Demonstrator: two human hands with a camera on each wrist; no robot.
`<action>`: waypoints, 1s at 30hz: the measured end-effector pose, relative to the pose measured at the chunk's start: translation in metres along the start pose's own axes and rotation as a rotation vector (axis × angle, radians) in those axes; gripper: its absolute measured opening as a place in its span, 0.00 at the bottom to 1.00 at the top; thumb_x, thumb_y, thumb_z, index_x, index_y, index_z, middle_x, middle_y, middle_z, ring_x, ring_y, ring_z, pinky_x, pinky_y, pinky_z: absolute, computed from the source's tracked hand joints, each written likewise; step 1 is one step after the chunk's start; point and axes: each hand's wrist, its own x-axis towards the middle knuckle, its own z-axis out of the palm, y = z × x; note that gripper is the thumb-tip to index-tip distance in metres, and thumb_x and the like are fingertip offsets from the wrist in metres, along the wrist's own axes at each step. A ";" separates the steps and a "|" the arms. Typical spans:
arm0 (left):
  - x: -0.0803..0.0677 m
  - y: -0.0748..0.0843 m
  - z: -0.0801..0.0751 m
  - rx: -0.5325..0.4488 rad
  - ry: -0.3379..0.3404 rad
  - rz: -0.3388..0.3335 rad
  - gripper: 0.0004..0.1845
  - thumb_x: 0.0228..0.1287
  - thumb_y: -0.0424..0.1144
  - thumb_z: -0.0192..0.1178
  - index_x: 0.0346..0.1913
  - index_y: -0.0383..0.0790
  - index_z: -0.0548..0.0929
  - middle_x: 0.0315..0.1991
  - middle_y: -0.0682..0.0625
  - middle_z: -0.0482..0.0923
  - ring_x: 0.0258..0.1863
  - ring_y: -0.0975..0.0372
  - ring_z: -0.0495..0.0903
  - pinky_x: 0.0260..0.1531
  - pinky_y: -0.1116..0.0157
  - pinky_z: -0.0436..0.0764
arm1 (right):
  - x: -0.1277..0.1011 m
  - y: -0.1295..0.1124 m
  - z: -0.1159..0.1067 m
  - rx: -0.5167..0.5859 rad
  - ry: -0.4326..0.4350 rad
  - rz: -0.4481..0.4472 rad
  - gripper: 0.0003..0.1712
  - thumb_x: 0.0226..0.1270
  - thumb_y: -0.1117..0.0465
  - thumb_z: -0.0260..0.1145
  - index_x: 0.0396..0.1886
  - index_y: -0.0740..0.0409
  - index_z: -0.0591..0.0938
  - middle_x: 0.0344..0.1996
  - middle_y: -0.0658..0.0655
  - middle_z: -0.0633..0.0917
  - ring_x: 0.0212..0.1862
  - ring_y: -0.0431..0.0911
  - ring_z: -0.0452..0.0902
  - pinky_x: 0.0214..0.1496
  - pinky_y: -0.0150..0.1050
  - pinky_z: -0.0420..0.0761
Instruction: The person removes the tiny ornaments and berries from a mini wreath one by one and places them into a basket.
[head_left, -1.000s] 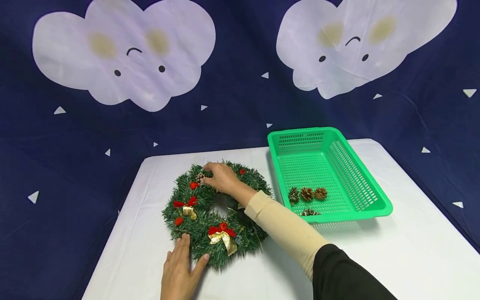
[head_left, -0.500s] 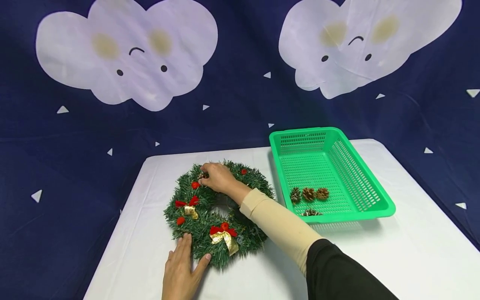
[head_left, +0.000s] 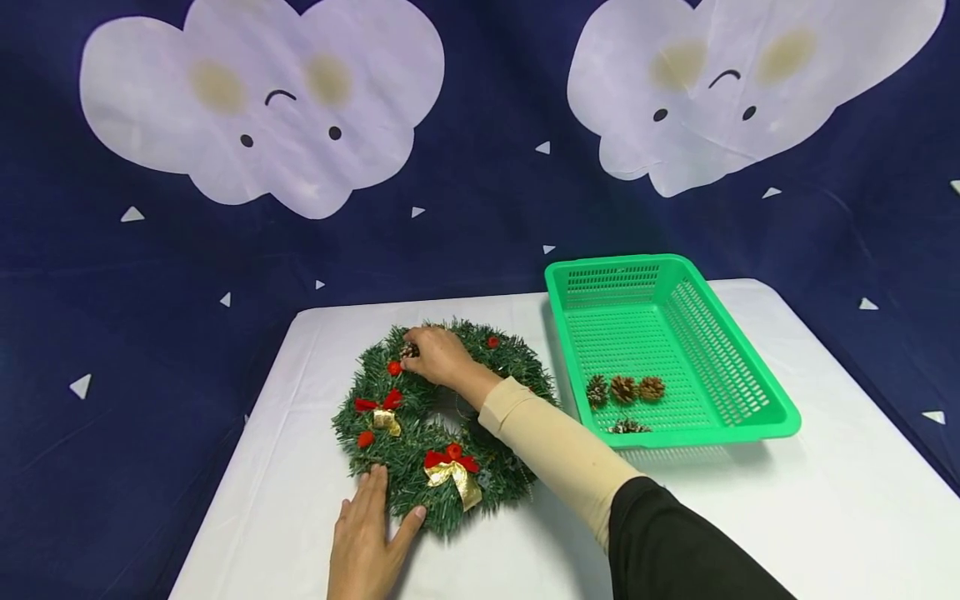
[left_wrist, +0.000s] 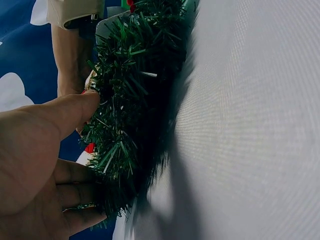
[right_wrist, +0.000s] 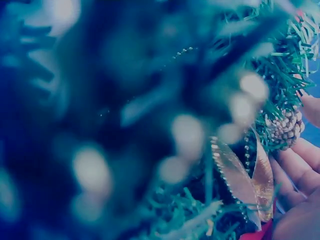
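A green wreath [head_left: 442, 421] is lying flat on the white bench [head_left: 750, 517], left of centre, with its far edge toward the backdrop [head_left: 480, 217].

The right hand [head_left: 437, 357] is reaching across the ring and resting on its far rim, with the fingers curled and pinching a small pine cone [head_left: 409, 351] that is sitting among the needles there. In the right wrist view the cone [right_wrist: 286, 127] is showing just beside the fingertips [right_wrist: 300, 162], with a gold ribbon loop [right_wrist: 235, 180] close below it; most of that view is blurred by needles pressing close to the lens.

The left hand [head_left: 367, 537] is lying on the bench at the near rim, fingers straight and thumb spread, with the fingertips pressing against the wreath's outer edge. The left wrist view is showing the thumb [left_wrist: 75, 112] touching the needles [left_wrist: 135, 100] while the other fingers are tucking in under the edge of the ring.

Two red-and-gold bows are sitting on the wreath: one [head_left: 450, 471] on the near side just beyond the left hand, another [head_left: 381, 412] on the left side. Red berries [head_left: 393, 367] are dotting the needles near the right hand.

A green basket [head_left: 742, 367] is standing on the bench just right of the wreath, apart from it. Three cones [head_left: 624, 388] are lying in a row on its floor near the front, and a fourth [head_left: 628, 427] is lying against the front wall.
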 end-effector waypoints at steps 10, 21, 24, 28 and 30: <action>0.000 0.002 0.002 -0.009 0.027 0.021 0.43 0.59 0.59 0.59 0.69 0.32 0.63 0.70 0.37 0.62 0.69 0.44 0.62 0.64 0.40 0.60 | 0.000 0.003 0.000 -0.030 -0.011 0.023 0.28 0.65 0.46 0.63 0.63 0.48 0.74 0.55 0.51 0.82 0.51 0.46 0.80 0.53 0.42 0.81; -0.004 0.002 0.001 -0.008 0.053 0.036 0.42 0.59 0.58 0.60 0.68 0.31 0.64 0.69 0.37 0.64 0.68 0.44 0.63 0.64 0.40 0.60 | 0.000 0.001 0.002 -0.125 -0.015 -0.007 0.28 0.65 0.46 0.62 0.63 0.48 0.74 0.55 0.50 0.82 0.54 0.47 0.80 0.57 0.44 0.79; -0.004 0.003 0.001 -0.009 0.043 0.029 0.43 0.60 0.59 0.59 0.68 0.32 0.64 0.69 0.37 0.63 0.69 0.44 0.62 0.64 0.40 0.60 | -0.001 0.001 0.001 -0.145 -0.005 -0.023 0.28 0.65 0.46 0.62 0.63 0.48 0.74 0.56 0.50 0.81 0.56 0.47 0.78 0.59 0.45 0.77; -0.002 0.004 0.001 -0.011 0.030 0.025 0.43 0.60 0.59 0.59 0.69 0.32 0.63 0.69 0.38 0.63 0.69 0.45 0.62 0.64 0.40 0.60 | -0.003 0.002 0.000 -0.146 0.014 -0.027 0.27 0.66 0.46 0.62 0.63 0.48 0.74 0.59 0.50 0.79 0.58 0.48 0.77 0.62 0.45 0.75; -0.002 0.003 0.001 -0.009 0.028 0.026 0.43 0.60 0.59 0.59 0.69 0.32 0.63 0.69 0.38 0.63 0.69 0.45 0.62 0.64 0.40 0.60 | -0.004 0.003 -0.001 -0.133 0.019 -0.026 0.27 0.66 0.46 0.62 0.63 0.48 0.74 0.61 0.51 0.78 0.60 0.48 0.76 0.63 0.45 0.75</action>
